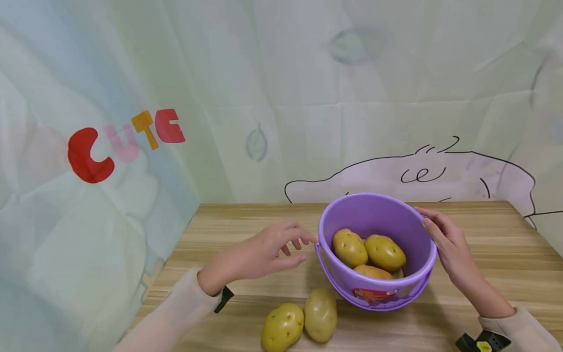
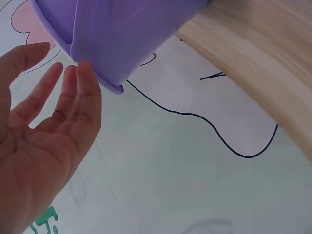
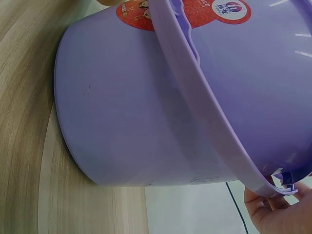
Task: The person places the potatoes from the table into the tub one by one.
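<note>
A purple bucket (image 1: 374, 215) stands tilted on the table, its mouth facing me and its handle (image 1: 327, 271) hanging down at the front. Inside lie several potatoes, among them two yellow ones (image 1: 349, 248) and a more orange one (image 1: 373, 272) partly hidden by the rim. My right hand (image 1: 453, 249) grips the rim at the right, close to the handle's hinge, as the right wrist view shows. At the bucket's left side, my left hand (image 1: 268, 249) has loosely bent fingers, with the fingertips at or very near the rim; contact is unclear.
Two more potatoes, one yellow (image 1: 282, 327) and one paler (image 1: 320, 315), lie side by side on the wooden table (image 1: 237, 215) in front of the bucket. Behind the table hangs a printed curtain (image 1: 299, 122), with coloured letters on its left part.
</note>
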Motion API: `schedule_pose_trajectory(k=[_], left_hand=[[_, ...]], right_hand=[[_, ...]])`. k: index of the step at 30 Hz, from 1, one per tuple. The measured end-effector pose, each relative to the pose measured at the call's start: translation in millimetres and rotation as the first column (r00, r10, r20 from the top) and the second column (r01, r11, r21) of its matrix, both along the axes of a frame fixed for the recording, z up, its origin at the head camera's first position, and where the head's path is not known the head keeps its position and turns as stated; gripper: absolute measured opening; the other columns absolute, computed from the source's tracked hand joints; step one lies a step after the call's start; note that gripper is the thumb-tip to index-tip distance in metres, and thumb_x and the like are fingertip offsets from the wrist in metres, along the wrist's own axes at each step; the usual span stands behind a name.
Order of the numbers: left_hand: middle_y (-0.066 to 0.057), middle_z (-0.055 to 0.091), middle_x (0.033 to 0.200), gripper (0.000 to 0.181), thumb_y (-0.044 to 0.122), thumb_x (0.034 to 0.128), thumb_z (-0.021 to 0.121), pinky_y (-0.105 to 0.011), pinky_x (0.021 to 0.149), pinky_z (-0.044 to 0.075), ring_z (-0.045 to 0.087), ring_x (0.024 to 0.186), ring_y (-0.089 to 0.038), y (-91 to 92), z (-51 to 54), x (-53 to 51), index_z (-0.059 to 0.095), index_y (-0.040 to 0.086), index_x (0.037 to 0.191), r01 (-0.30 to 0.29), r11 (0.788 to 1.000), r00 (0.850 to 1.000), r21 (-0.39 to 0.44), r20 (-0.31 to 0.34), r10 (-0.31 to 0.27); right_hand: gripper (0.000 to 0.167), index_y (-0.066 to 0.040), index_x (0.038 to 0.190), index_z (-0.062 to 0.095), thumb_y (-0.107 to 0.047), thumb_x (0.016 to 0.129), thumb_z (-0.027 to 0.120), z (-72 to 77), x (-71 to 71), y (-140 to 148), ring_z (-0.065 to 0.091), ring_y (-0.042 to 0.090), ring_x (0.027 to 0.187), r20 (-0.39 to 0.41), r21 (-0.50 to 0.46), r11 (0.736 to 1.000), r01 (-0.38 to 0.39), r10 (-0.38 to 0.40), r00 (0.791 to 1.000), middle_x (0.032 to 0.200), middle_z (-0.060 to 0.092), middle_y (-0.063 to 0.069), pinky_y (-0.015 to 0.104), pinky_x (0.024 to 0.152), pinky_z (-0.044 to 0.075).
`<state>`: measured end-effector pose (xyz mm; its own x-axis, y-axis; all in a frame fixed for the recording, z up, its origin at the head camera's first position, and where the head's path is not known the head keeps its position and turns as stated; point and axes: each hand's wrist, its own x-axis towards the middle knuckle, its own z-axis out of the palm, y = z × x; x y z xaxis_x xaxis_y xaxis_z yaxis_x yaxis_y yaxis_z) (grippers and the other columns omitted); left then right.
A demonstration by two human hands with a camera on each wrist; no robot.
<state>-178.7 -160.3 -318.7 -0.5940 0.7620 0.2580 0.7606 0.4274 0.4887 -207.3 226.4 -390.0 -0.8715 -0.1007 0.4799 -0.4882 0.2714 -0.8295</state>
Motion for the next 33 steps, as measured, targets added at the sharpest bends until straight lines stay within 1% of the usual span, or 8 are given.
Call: schedule_pose_trajectory(k=[3, 6, 9, 12, 17, 23, 28, 33], left_hand=[[0.001, 0.058, 0.112, 0.03, 0.011, 0.0951, 0.067, -0.02, 0.076, 0.054, 0.059, 0.097, -0.01, -5.8, -4.8, 4.5, 0.064, 0.01, 0.125, -0.021, 1.0, 1.0, -0.009, 0.005, 0.021], [0.003, 0.058, 0.112, 0.031, 0.012, 0.0959, 0.067, -0.02, 0.078, 0.054, 0.058, 0.098, -0.01, -10.1, -8.5, 8.9, 0.063, 0.011, 0.127, -0.057, 0.998, 0.998, -0.023, 0.036, 0.058], [0.002, 0.058, 0.114, 0.034, 0.013, 0.0963, 0.067, -0.021, 0.079, 0.054, 0.058, 0.1, -0.011, -13.8, -12.6, 12.7, 0.062, 0.01, 0.13, -0.085, 0.996, 0.994, -0.034, 0.062, 0.087], [0.0, 0.059, 0.117, 0.036, 0.013, 0.0975, 0.064, -0.023, 0.081, 0.054, 0.058, 0.101, -0.013, -18.7, -19.2, 16.4, 0.06, 0.008, 0.133, -0.098, 0.994, 0.992, -0.05, 0.08, 0.102], [-0.003, 0.059, 0.119, 0.035, 0.016, 0.0998, 0.061, -0.023, 0.08, 0.054, 0.058, 0.103, -0.015, -29.5, -34.5, 22.7, 0.059, 0.004, 0.133, -0.11, 0.99, 0.991, -0.09, 0.068, 0.116], [-0.002, 0.058, 0.125, 0.037, 0.027, 0.1035, 0.056, -0.026, 0.081, 0.054, 0.057, 0.106, -0.015, -40.6, -49.5, 31.4, 0.056, 0.008, 0.136, -0.136, 0.984, 0.987, -0.118, 0.074, 0.145], [-0.003, 0.057, 0.126, 0.038, 0.03, 0.1032, 0.056, -0.026, 0.078, 0.054, 0.056, 0.106, -0.016, -43.4, -58.2, 37.6, 0.055, 0.009, 0.136, -0.146, 0.98, 0.986, -0.137, 0.058, 0.155], [-0.005, 0.055, 0.125, 0.046, 0.036, 0.1012, 0.059, -0.025, 0.078, 0.053, 0.057, 0.104, -0.015, -42.7, -68.5, 43.6, 0.054, 0.009, 0.138, -0.177, 0.967, 0.982, -0.185, 0.039, 0.187]], right_hand=[[0.035, 0.009, 0.134, 0.053, -0.011, 0.107, 0.044, 0.0, 0.2, 0.1, 0.06, 0.003, 0.102, 0.003, -0.001, 1.0, -0.001, 0.001, 1.0, 0.119, 0.063, -0.015, 0.013, 0.081, 0.05], [0.035, 0.009, 0.134, 0.053, -0.011, 0.107, 0.044, -0.1, 0.3, 0.1, 0.061, 0.004, 0.102, 0.005, -0.002, 1.0, -0.001, 0.001, 1.0, 0.119, 0.063, -0.014, 0.014, 0.081, 0.05], [0.035, 0.009, 0.134, 0.053, -0.011, 0.107, 0.044, -0.2, 0.1, 0.1, 0.061, 0.004, 0.102, 0.007, -0.002, 1.0, 0.0, 0.0, 1.0, 0.119, 0.063, -0.014, 0.014, 0.081, 0.05], [0.035, 0.008, 0.134, 0.053, -0.012, 0.107, 0.044, -0.5, 0.1, -0.2, 0.061, 0.003, 0.101, 0.007, 0.001, 1.0, 0.003, -0.003, 1.0, 0.118, 0.063, -0.014, 0.014, 0.081, 0.05], [0.035, 0.009, 0.134, 0.053, -0.012, 0.107, 0.044, -0.2, -0.1, -1.4, 0.061, 0.003, 0.102, 0.009, -0.007, 1.0, -0.005, 0.005, 1.0, 0.118, 0.064, -0.015, 0.014, 0.081, 0.05], [0.035, 0.008, 0.134, 0.054, -0.011, 0.107, 0.044, 0.9, -0.4, -1.0, 0.061, 0.003, 0.1, 0.0, 0.002, 1.0, 0.009, -0.009, 1.0, 0.116, 0.065, -0.015, 0.014, 0.08, 0.05], [0.035, 0.009, 0.133, 0.054, -0.011, 0.107, 0.045, 1.3, -0.9, -0.1, 0.061, 0.003, 0.1, -0.005, 0.011, 1.0, 0.017, -0.017, 1.0, 0.116, 0.065, -0.015, 0.014, 0.08, 0.05], [0.036, 0.01, 0.134, 0.053, -0.012, 0.107, 0.043, 0.2, -0.5, 0.5, 0.06, 0.002, 0.102, -0.005, 0.02, 1.0, 0.01, -0.01, 1.0, 0.119, 0.063, -0.016, 0.013, 0.082, 0.049]])
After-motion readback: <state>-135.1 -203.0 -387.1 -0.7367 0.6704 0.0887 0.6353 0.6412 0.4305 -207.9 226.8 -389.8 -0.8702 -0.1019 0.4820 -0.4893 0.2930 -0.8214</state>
